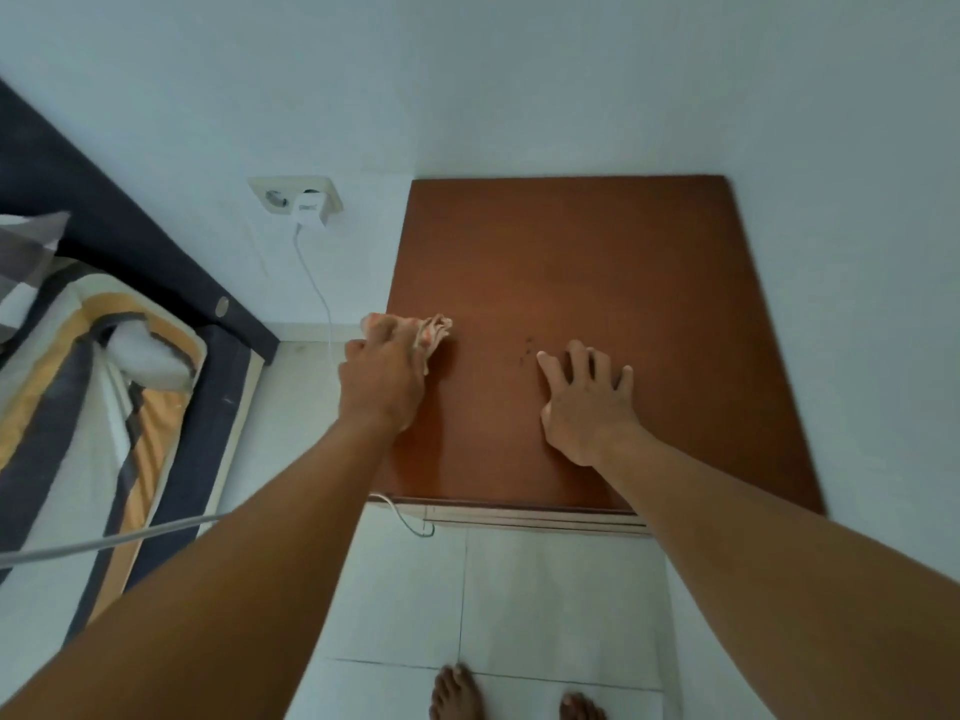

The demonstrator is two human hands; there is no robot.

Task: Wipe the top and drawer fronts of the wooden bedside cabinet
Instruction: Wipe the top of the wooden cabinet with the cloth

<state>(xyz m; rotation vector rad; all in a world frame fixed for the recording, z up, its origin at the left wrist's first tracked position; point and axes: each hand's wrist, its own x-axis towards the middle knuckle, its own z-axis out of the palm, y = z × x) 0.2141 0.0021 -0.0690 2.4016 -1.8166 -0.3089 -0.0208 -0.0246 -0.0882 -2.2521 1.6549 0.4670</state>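
Left hand (382, 379) presses cloth (428, 330) on cabinet top (571, 262).

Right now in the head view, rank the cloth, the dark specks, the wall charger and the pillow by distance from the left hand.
1. cloth, gripped in the left hand
2. dark specks, to its right on the cabinet top
3. wall charger, up on the wall
4. pillow, far left

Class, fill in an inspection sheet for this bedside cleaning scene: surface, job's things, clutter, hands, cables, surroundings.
Surface: wooden cabinet top, small dark specks near the middle.
Job's things: crumpled cloth at the top's left edge; drawer fronts barely visible.
Clutter: nothing seen.
Hands: left hand grips the cloth; right hand spread flat on the top.
Cables: white cable hangs from the charger in the wall socket.
Surroundings: bed on the left, tiled floor, bare feet.
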